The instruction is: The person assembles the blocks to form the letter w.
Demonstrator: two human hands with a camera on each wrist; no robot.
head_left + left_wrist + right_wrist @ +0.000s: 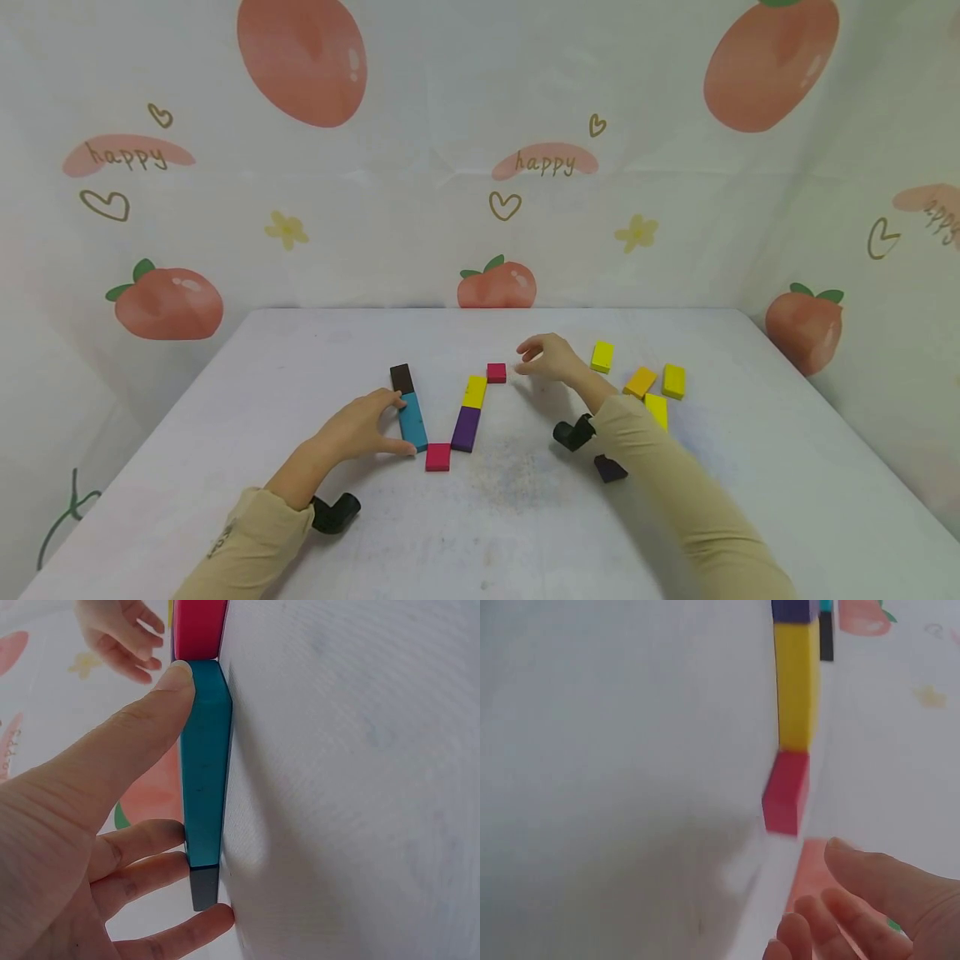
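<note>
Left hand [360, 429] lay flat-ish on the table [225, 400], thumb & fingers pinching the teal block [412, 421]. Right hand [546, 358] hovered w/ fingers loose, holding nothing, just beside the small red block [496, 372].

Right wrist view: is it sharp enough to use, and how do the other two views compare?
Right wrist view: soft overall, the red block and the right hand smeared. Left wrist view: sharp on the teal block and the left hand. Head view: even light, soft shadows, the table edges bowed by the wide lens.
</note>
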